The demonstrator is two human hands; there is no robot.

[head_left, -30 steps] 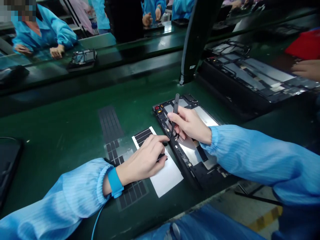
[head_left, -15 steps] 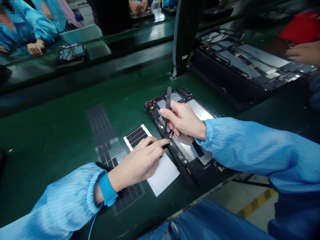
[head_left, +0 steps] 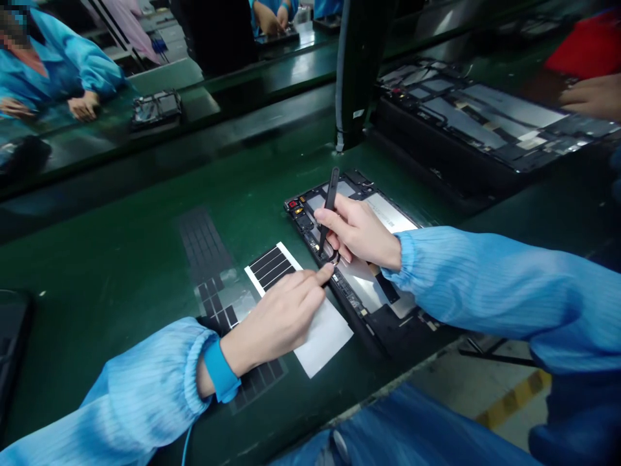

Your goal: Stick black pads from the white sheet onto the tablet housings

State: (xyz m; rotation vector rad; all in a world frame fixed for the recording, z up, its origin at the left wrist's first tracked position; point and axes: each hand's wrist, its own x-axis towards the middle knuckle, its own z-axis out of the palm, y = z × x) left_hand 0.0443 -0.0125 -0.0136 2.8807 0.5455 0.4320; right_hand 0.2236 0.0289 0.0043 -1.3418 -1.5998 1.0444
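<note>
An opened tablet (head_left: 388,323) lies on the green bench, its circuit parts and silvery plates showing. My right hand (head_left: 363,230) is closed around black tweezers (head_left: 332,189), held steeply with the tip down at the tablet's near-left edge. A small black cable loop (head_left: 336,257) rises beside that tip. My left hand (head_left: 284,310) reaches over a white sheet (head_left: 324,340) with black adhesive strips (head_left: 269,266). Its index finger stretches out to the tablet's edge near the loop, while the other fingers are loosely bent and partly hidden.
Dark strip pieces (head_left: 206,239) lie on the bench left of the sheet. A black post (head_left: 356,84) stands behind the tablet. More opened tablets (head_left: 485,123) are stacked at the back right, beside another person's hand (head_left: 592,97). Co-workers sit across the bench.
My left index finger has shifted slightly up toward the cable loop and now bends more. The tweezers lean a little more to the right. The whole view has shifted slightly.
</note>
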